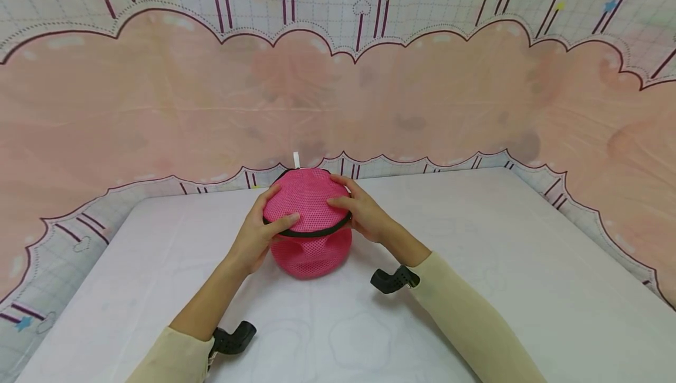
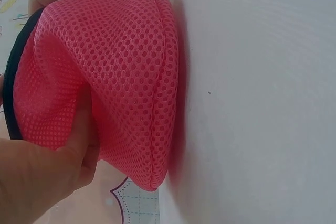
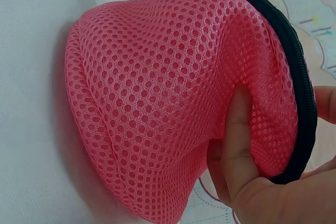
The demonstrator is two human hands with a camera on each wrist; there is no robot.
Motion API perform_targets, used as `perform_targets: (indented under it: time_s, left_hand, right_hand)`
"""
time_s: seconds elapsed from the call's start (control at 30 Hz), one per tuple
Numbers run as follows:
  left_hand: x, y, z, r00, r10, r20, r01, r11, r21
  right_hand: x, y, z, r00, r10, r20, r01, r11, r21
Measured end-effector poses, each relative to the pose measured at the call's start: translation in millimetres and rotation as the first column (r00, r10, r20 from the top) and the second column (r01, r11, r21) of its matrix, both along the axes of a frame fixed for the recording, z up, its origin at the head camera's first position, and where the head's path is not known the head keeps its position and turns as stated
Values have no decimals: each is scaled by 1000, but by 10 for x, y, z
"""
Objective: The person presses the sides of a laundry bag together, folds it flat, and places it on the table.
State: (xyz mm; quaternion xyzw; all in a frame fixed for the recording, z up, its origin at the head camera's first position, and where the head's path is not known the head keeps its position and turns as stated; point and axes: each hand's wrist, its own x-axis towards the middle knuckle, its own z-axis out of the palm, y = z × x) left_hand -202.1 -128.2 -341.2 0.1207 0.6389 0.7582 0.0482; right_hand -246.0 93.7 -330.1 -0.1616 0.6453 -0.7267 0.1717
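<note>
left hand (image 1: 254,233) one side, right hand (image 1: 367,210) the other, both grasping the pink mesh bag (image 1: 308,201)! fingers (image 3: 240,135) dig into the mesh under the black band (image 1: 317,233); the bag sits between those fingers, its base on the white counter (image 1: 475,230) just below them, white tag (image 1: 297,160) beyond.

The bag (image 1: 308,202) is pink mesh, rounded, with a black band (image 1: 315,234) around its upper part and a white tab (image 1: 296,160) at the far edge. It stands upright, base on the table (image 1: 412,336) — the left hand (image 1: 257,230) and right hand (image 1: 367,212) grip opposite sides, denting the mesh below the band.
</note>
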Motion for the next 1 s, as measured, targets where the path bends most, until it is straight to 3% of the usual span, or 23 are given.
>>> perform_targets:
  time_s: [1.0]
  left_hand:
    - [-28,1,-49,999,-16,31,14,996,89]
  right_hand:
    - [-12,-52,-76,1000,-20,12,21,998,-65]
